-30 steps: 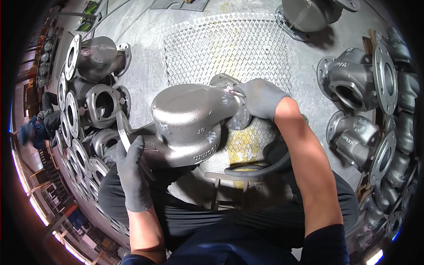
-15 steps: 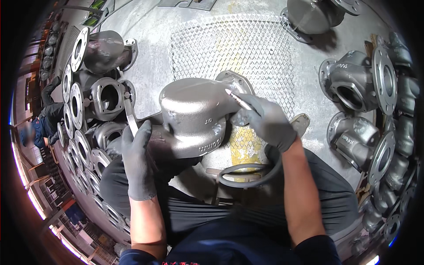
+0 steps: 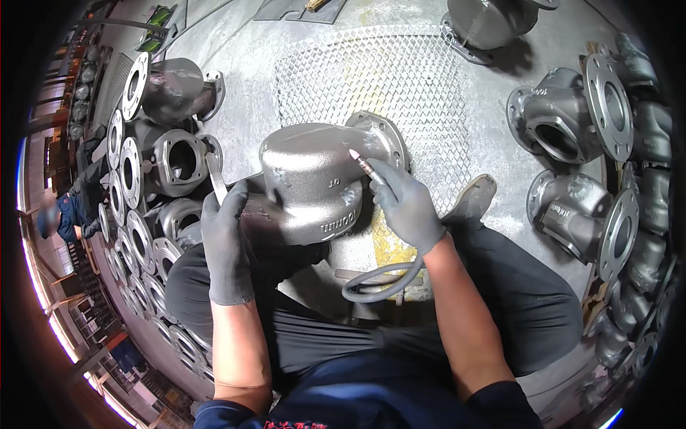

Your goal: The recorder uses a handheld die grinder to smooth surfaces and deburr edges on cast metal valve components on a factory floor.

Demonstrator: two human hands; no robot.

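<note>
A grey cast-metal valve body (image 3: 307, 154), rounded on top and with a bolt-holed flange (image 3: 389, 139) at its far right, lies before me near my left knee. In my gloved right hand (image 3: 407, 207) is a slim pencil grinder (image 3: 368, 169), its pink pointed tip at the casting's upper right side; whether it touches I cannot tell. My gloved left hand (image 3: 229, 247) is closed around a light flat metal bar (image 3: 216, 175) that sticks up past the thumb, left of the casting. The bar's far end blends with the castings behind it.
A grey hose (image 3: 379, 293) loops below my right hand. Flanged castings crowd the left (image 3: 175, 161) and right (image 3: 564, 118); another casting (image 3: 489, 21) stands far right. Expanded metal mesh (image 3: 371, 71) lies on the floor ahead. A person (image 3: 71, 207) is at the far left.
My right hand has moved left and slightly down with the grinder, whose tip now sits further left along the casting. My left hand still grips the bar.
</note>
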